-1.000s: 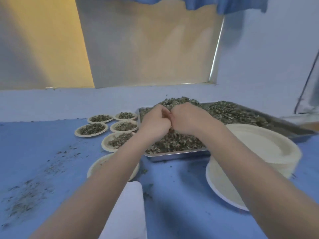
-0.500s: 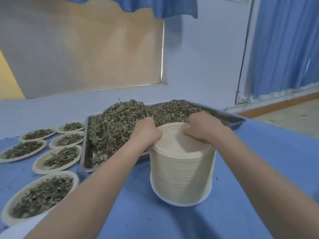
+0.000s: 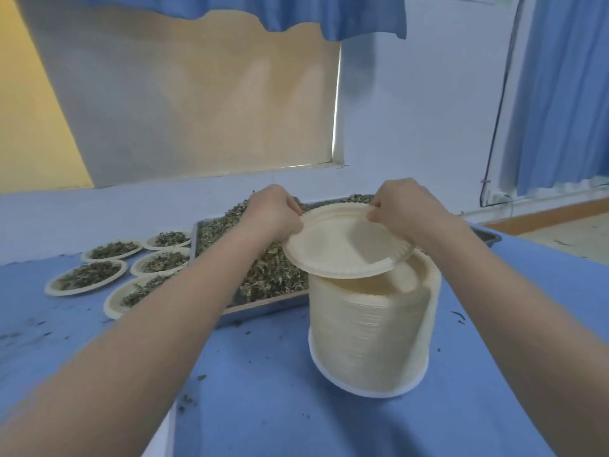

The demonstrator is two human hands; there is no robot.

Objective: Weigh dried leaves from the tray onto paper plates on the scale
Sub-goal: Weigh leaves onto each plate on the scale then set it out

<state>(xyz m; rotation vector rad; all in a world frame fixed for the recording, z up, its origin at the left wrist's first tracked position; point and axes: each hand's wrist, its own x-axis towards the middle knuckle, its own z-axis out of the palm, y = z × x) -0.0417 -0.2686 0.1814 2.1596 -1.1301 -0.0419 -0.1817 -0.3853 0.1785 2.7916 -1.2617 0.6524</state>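
Note:
A cream paper plate (image 3: 342,245) hangs tilted just above a tall stack of paper plates (image 3: 369,331) on the blue table. My left hand (image 3: 273,212) pinches its left rim and my right hand (image 3: 405,206) pinches its far right rim. Behind them a metal tray (image 3: 260,308) holds a heap of dried leaves (image 3: 270,275). A white corner of what may be the scale (image 3: 161,437) shows at the bottom edge under my left forearm.
Several paper plates filled with dried leaves (image 3: 89,275) lie on the table to the left of the tray. Leaf crumbs are scattered on the blue cloth (image 3: 280,390). A wall and a blue curtain (image 3: 560,94) stand behind.
My hands left the leaf heap, went to the plate stack, and have lifted the top plate off it. The view has swung to the right.

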